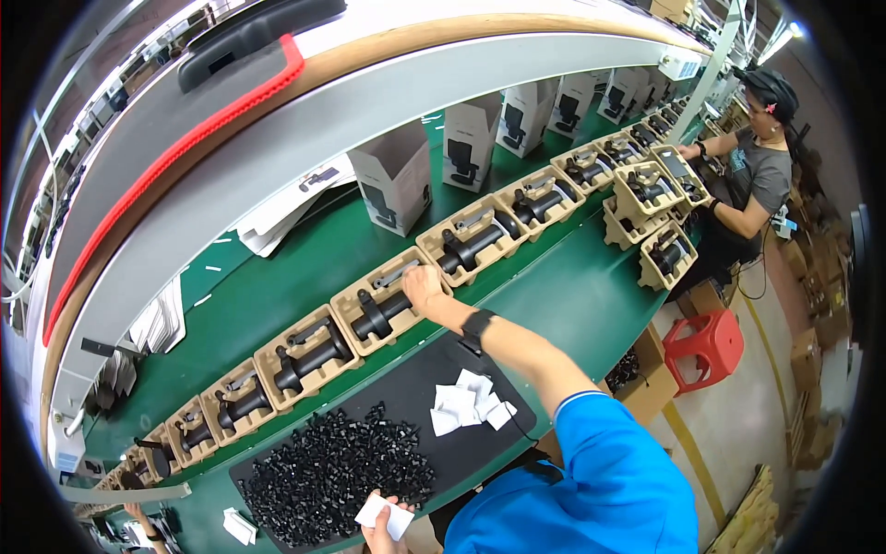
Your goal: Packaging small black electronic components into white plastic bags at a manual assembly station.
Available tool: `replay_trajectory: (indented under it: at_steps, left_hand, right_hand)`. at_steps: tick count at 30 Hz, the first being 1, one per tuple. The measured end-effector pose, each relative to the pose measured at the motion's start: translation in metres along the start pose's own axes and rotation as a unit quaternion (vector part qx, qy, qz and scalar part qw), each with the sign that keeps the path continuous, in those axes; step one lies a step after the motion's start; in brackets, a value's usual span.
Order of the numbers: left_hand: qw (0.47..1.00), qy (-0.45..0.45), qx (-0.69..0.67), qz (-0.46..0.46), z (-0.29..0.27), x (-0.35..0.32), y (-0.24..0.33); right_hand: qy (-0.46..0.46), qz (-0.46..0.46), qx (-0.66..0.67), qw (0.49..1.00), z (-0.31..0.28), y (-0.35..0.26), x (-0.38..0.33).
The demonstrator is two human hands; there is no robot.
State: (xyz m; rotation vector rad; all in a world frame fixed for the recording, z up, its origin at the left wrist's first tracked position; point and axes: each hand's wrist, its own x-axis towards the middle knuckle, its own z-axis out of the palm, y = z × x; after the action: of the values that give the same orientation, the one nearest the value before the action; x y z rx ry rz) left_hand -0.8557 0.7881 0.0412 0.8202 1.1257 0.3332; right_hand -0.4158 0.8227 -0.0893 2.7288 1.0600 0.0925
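My right hand (424,288), with a dark watch on its wrist, reaches over a tan molded pulp tray (355,342). Its fingers are curled together at the tray's right end, and what they grip, if anything, is hidden. Inside this tray lie a black cylindrical device (383,316) and a slim grey part (399,271). Low in the picture, my left hand (381,537) pinches a folded white paper (385,517) beside a big heap of small black parts (337,471). The heap rests on a black mat (415,374), where several white papers (469,403) are also scattered.
A row of similar filled trays (309,355) runs along the green bench (295,277). Behind it stand several open printed boxes (392,180). At right, a co-worker (761,166) handles stacked trays (646,198); a red stool (706,351) stands nearby. Another person's hand (143,522) shows lower left.
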Motion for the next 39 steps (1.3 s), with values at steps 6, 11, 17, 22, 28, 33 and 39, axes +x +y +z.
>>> replay_trajectory:
  at_steps: [6, 11, 17, 22, 28, 33, 39]
  left_hand:
    - [0.942, -0.188, -0.252, -0.119, -0.009, 0.017, 0.005]
    - [0.981, -0.181, -0.052, -0.054, 0.004, 0.025, 0.028]
    - [0.975, -0.202, -0.073, -0.052, -0.055, 0.016, 0.042]
    - [0.968, -0.229, -0.075, -0.072, -0.103, 0.006, 0.066]
    - [0.953, -0.297, 0.058, -0.034, -0.162, 0.014, 0.075]
    - [0.916, -0.389, 0.089, -0.052, -0.184, 0.005, 0.091]
    - [0.854, -0.455, 0.224, -0.115, -0.199, 0.006, 0.112]
  right_hand:
    - [0.021, -0.39, 0.432, 0.813, -0.158, -0.034, -0.167]
    - [-0.034, -0.396, 0.452, 0.798, -0.166, -0.088, -0.274]
    - [0.0, -0.386, 0.431, 0.816, -0.202, -0.137, -0.296]
    - [0.11, -0.397, 0.31, 0.857, -0.231, -0.182, -0.299]
    - [0.148, -0.432, 0.277, 0.846, -0.241, -0.222, -0.315]
    - [-0.024, -0.409, 0.512, 0.755, -0.249, -0.232, -0.299]
    - [-0.442, -0.342, 0.549, 0.622, -0.274, -0.236, -0.306]
